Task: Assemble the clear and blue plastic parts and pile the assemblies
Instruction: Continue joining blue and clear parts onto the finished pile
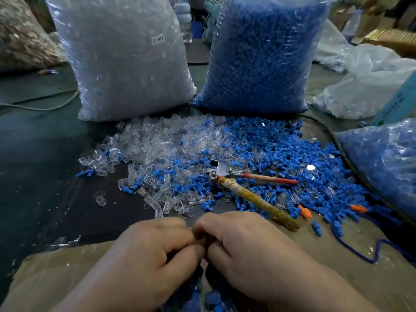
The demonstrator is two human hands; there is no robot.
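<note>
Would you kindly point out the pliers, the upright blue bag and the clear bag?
Pliers (221,170): head view, on the metal head.
Upright blue bag (258,57): head view, middle of its front.
Clear bag (126,64): head view, middle of its front.

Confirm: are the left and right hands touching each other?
Touching. Head view: left hand and right hand meet at their curled fingers, no gap visible between them; whatever they hold is hidden.
</note>
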